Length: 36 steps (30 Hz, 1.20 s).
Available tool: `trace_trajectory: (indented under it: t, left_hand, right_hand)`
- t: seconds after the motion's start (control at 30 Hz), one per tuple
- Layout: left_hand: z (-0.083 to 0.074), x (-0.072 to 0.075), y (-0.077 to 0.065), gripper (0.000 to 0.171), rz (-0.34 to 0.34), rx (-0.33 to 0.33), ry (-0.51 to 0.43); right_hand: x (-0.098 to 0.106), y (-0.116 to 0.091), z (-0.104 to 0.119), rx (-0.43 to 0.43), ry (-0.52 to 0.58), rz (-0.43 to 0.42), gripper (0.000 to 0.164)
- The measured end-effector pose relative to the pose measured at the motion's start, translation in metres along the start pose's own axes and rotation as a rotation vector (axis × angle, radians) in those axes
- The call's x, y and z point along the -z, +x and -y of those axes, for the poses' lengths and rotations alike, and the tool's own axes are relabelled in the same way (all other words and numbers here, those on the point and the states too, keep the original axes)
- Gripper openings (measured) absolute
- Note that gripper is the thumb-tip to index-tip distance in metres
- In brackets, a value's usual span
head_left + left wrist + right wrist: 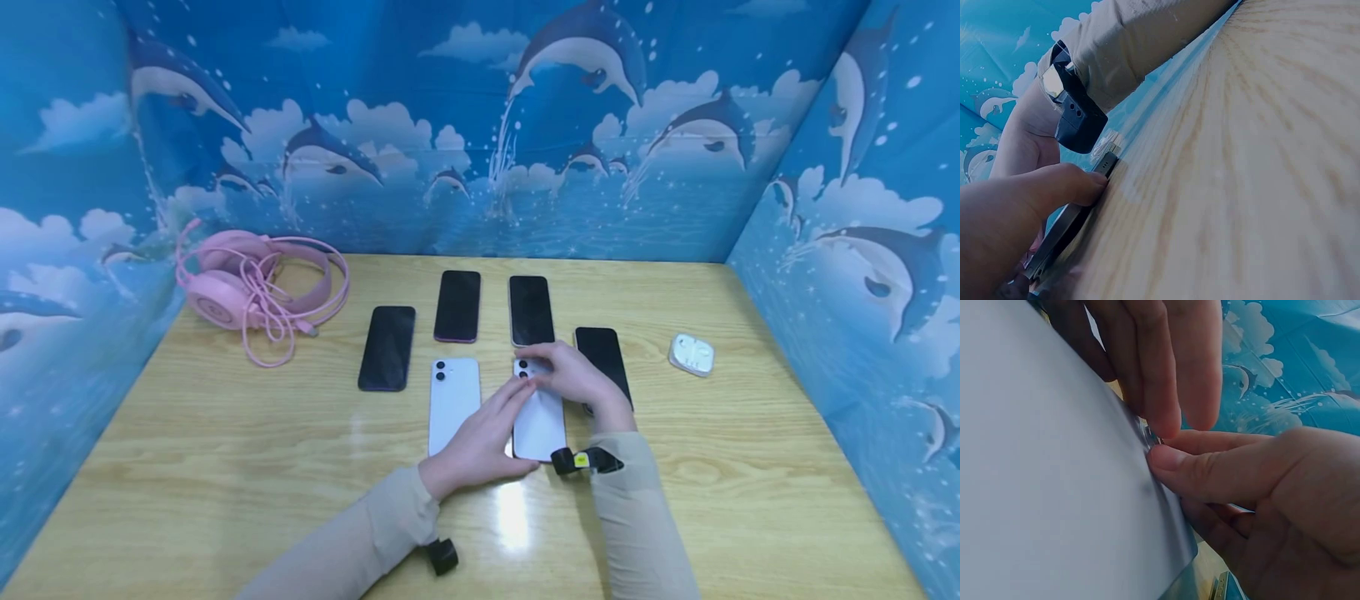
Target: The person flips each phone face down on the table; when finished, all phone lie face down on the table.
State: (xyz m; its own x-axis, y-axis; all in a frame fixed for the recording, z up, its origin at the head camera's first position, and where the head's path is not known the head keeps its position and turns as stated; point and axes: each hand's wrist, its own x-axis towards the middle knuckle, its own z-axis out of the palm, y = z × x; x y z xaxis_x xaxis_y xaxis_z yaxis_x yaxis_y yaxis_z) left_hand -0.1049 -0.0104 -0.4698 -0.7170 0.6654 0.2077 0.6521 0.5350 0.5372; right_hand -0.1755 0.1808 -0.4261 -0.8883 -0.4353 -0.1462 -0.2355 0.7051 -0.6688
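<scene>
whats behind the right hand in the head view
A white phone, camera lenses showing, and a black-screened phone, both partly visible; what the right hand covers is hidden.

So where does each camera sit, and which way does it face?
Head: worn on the head, facing forward and down at the table and held white phone; left hand, right hand, both sleeves show.
Left wrist: worn there, low over the table, facing the phone's edge; left thumb and right sleeve show.
Right wrist: worn there, facing the phone's white back; fingers of both hands show.
Both wrist views share the phone and dolphin backdrop.
</scene>
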Motion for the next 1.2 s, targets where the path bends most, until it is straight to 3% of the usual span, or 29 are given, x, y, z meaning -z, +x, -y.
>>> trace_trajectory:
  t: [0.47, 0.67, 0.83, 0.97, 1.1, 1.2]
  left_hand:
    - [0.000, 0.002, -0.001, 0.101, 0.032, 0.019, -0.035]
    - [-0.002, 0.004, -0.001, 0.091, -0.012, 0.037, -0.166]
    - [-0.002, 0.017, 0.001, 0.079, -0.097, 0.027, -0.316]
    - [0.014, 0.045, 0.004, 0.074, -0.185, 0.098, -0.380]
    - [0.042, 0.086, 0.001, 0.069, -0.382, 0.180, -0.435]
    - [0.063, 0.108, -0.008, 0.067, -0.531, 0.233, -0.464]
  right_hand:
    - [0.000, 0.001, 0.000, -0.009, 0.017, 0.008, 0.045]
    - [-0.001, -0.001, 0.000, 0.005, 0.002, -0.008, 0.045]
    - [-0.001, -0.003, 0.000, 0.023, 0.006, -0.019, 0.044]
    - [0.000, -0.002, 0.001, 0.039, 0.008, -0.044, 0.046]
    - [-0.001, -0.002, 0.003, 0.036, 0.024, -0.053, 0.047]
    - [-0.002, -0.003, 0.005, 0.028, 0.050, -0.044, 0.046]
